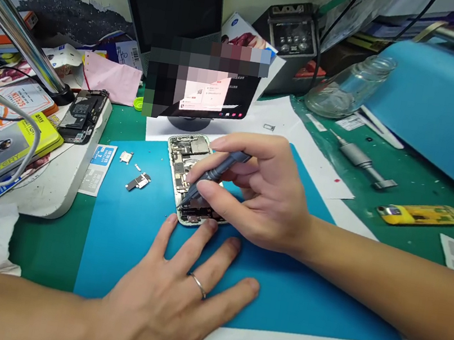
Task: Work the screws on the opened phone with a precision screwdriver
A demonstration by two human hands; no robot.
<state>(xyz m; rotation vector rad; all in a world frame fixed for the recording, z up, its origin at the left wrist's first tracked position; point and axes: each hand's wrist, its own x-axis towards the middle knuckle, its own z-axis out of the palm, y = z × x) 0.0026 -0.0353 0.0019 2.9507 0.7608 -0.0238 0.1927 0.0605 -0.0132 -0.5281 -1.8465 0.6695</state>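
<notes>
I'm pinching the grey screwdriver (pixel 214 173) in my right hand (pixel 261 198), thumb and fingers closed round its shaft, its tip down in the lower end of the opened phone (pixel 187 172) lying on the blue mat (pixel 297 294). My left hand (pixel 173 298) is lying flat, fingers spread, fingertips just touching the phone's bottom edge to steady it. I'm likely working a screw, though my fingers are hiding the tip; next I'm needing a steady, upright twist without slipping.
</notes>
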